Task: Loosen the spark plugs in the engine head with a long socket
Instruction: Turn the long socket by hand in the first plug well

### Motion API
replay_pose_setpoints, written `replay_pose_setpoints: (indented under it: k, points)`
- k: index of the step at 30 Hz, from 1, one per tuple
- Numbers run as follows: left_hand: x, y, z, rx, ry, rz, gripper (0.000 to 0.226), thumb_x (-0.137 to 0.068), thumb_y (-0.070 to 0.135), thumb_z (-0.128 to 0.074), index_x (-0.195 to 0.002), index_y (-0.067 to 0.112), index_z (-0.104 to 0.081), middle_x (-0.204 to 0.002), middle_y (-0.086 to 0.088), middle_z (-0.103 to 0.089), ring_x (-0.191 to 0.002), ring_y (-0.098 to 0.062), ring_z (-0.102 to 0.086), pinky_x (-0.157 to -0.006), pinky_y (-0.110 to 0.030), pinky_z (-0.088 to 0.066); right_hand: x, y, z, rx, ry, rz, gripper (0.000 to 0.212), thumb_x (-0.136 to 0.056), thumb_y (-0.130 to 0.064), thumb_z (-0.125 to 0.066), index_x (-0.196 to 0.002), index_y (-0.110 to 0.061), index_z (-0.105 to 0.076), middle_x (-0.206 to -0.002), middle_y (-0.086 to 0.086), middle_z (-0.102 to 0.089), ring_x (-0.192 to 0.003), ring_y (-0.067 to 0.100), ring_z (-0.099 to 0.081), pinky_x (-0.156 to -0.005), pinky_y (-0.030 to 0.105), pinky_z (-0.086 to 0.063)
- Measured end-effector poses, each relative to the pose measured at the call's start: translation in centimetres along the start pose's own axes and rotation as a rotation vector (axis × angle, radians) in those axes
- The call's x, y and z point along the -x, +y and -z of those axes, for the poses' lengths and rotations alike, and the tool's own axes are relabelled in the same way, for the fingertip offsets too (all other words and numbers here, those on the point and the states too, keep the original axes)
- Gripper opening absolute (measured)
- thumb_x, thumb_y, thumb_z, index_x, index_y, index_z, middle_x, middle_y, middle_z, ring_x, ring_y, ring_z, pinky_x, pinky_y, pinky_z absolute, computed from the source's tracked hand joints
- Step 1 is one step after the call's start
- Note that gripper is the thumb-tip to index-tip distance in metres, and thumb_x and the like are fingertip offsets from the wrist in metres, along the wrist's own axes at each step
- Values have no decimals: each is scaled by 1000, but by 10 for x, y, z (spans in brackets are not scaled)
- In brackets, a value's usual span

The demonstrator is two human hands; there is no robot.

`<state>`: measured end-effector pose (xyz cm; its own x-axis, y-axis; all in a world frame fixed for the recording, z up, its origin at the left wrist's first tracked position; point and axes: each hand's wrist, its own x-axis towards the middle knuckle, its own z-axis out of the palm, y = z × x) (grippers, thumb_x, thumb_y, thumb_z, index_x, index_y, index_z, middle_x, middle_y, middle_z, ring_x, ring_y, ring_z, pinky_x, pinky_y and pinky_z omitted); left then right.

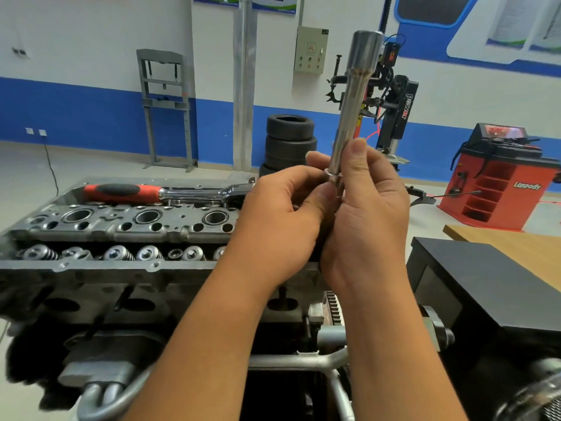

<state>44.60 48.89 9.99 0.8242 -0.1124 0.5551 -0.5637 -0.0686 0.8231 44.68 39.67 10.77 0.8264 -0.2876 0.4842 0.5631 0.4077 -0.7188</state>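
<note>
both bare hands, left hand (282, 220) and right hand (367, 214), grip the lower end of the long polished steel socket (353, 110), held upright above the grey cast engine head (121, 232). rigid, smooth, likely slippery and fairly heavy; best held low. red-handled chrome ratchet (158, 194) lies on the head.

— How is the light?
— Bright and even across the workshop, with soft shadows; glare streaks the upright polished steel long socket (352, 104) and the chrome ratchet with its red-and-black handle (164, 192).
— Sharpness?
— Slightly soft throughout. Wide-angle bending curves the blue-striped far wall (91, 110) towards the edges; near corners blur.
</note>
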Motion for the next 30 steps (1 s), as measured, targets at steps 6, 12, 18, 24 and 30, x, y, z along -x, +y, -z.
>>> replay_pose_setpoints:
  k: [6, 12, 18, 24, 30]
  points:
    - [1, 1, 1, 26, -31, -25, 17, -102, 24, -64, -102, 37, -75, -98, 12, -79, -93, -4, -75, -79, -23, -62, 0, 1, 0, 53, -11, 37, 29, -78, -43, -70, -88, -17, -66, -89, 5, -76, -85, 26, -71, -88, 60, -60]
    - [1, 1, 1, -8, 18, -11, 11, -100, 21, -68, -106, 27, -75, -96, 6, -79, -89, -11, -76, -79, -39, -64, 0, 1, -3, 77, 25, 37, 31, -89, -42, -65, -88, -12, -71, -81, 3, -68, -82, 25, -65, -87, 66, -58]
    - [3, 0, -1, -16, 84, -64, 12, -98, 18, -71, -104, 24, -80, -92, 8, -80, -86, -5, -76, -76, -28, -64, 2, 1, 0, 59, 4, 58, 16, -87, -28, -78, -90, -17, -66, -96, 13, -77, -97, 32, -74, -93, 63, -57]
    - [5, 6, -2, 8, -30, -76, 29, -105, 13, -58, -103, 37, -73, -102, 8, -79, -98, -7, -74, -87, -30, -62, 0, 1, -1, 120, 21, 92, 18, -102, -23, -63, -93, -9, -69, -84, 5, -69, -80, 16, -65, -80, 42, -61]
    - [5, 2, -3, 2, 154, -59, 18, -91, 11, -78, -102, 26, -80, -87, 6, -80, -83, -12, -77, -77, -42, -65, 4, 0, -3, 93, -3, 78, 15, -94, -26, -73, -91, -15, -63, -95, 14, -77, -84, 28, -73, -83, 58, -62]
